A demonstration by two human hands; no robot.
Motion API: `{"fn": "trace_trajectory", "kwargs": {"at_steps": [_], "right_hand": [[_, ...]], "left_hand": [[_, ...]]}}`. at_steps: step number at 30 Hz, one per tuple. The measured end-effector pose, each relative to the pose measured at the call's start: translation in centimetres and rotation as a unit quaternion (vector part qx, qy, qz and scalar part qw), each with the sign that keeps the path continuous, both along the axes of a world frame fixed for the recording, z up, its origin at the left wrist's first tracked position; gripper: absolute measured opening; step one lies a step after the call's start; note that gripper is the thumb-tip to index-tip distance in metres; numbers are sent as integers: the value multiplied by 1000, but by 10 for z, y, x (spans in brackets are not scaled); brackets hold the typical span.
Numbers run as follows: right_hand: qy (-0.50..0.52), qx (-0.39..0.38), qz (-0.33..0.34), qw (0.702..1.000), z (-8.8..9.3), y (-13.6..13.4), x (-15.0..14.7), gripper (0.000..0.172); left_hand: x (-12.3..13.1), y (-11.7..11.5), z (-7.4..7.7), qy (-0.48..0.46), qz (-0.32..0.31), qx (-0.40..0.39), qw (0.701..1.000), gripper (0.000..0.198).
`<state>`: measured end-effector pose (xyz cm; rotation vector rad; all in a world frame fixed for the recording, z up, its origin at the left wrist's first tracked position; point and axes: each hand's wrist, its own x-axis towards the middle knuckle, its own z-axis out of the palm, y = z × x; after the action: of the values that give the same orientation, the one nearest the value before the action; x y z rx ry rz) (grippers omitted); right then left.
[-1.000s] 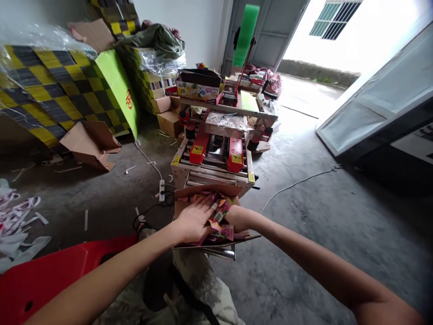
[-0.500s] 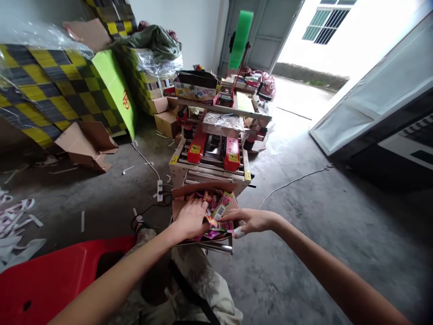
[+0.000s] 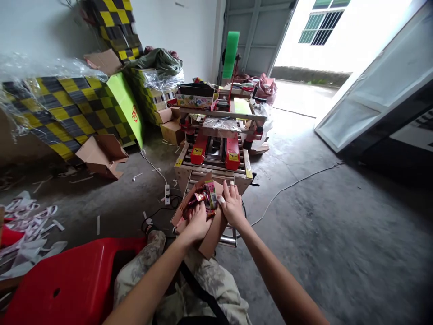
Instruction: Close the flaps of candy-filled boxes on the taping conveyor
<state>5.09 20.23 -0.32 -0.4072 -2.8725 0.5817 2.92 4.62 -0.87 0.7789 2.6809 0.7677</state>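
Observation:
An open cardboard box (image 3: 214, 234) stands turned at an angle on the near rollers in front of my knees. Small shiny candy-like packets (image 3: 211, 195), pink, green and red, fill it. My left hand (image 3: 199, 221) reaches into the box, its fingers extended over the packets; some fingertips are hidden among them. Against the right side flap lies my right hand (image 3: 232, 205), fingers stretched out and the thumb near the flap's upper edge. White wrapping covers the thumb and a fingertip of that hand.
A roller-conveyor carton taping machine (image 3: 216, 149) with a green tape roll (image 3: 231, 54) stands straight ahead. A red stool (image 3: 77, 280) is at my left. A power strip (image 3: 167, 194), cables and paper scraps lie on the floor. Yellow-and-black stacks (image 3: 74, 106) line the left wall.
The box has turned, and its right flap now stands out toward me. My right hand has moved from the packets onto that flap. My left hand stays in the box.

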Motion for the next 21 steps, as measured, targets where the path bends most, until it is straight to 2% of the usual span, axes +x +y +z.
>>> {"fn": "trace_trajectory", "kwargs": {"at_steps": [2, 4, 6, 9, 11, 12, 14, 15, 17, 19, 21], "right_hand": [[-30, 15, -10, 999, 0, -7, -11, 55], [-45, 38, -4, 998, 4, -8, -16, 55], [-53, 56, -2, 997, 5, -9, -18, 57], [-50, 64, -22, 996, 3, -16, -17, 57], [-12, 61, -48, 997, 0, -24, -16, 55], [23, 58, -53, 997, -1, -27, -15, 54], [99, 36, 3, 994, -2, -30, -12, 52], [122, 16, 67, 990, -2, -29, -10, 53], [117, -25, 230, 966, 1, -24, -8, 54], [68, -46, 347, 934, 6, -20, -8, 51], [32, -45, 388, 920, 10, -18, -11, 48]], "left_hand": [[-5, -5, 3, -122, -10, 115, 986, 70], [0, -9, 12, -175, 23, 183, 967, 67], [13, -14, 28, -139, 45, 191, 971, 60], [22, -36, 63, -17, 6, 220, 975, 38], [5, -56, 81, 71, 16, 267, 961, 31], [-10, -65, 84, 105, 36, 285, 952, 31], [-45, -74, 76, 102, 65, 300, 946, 46], [-61, -74, 65, 55, 60, 302, 950, 57], [-79, -64, 36, -97, 21, 305, 947, 73], [-75, -49, 8, -220, -16, 307, 926, 77], [-58, -36, -8, -252, -25, 316, 914, 76]]}}
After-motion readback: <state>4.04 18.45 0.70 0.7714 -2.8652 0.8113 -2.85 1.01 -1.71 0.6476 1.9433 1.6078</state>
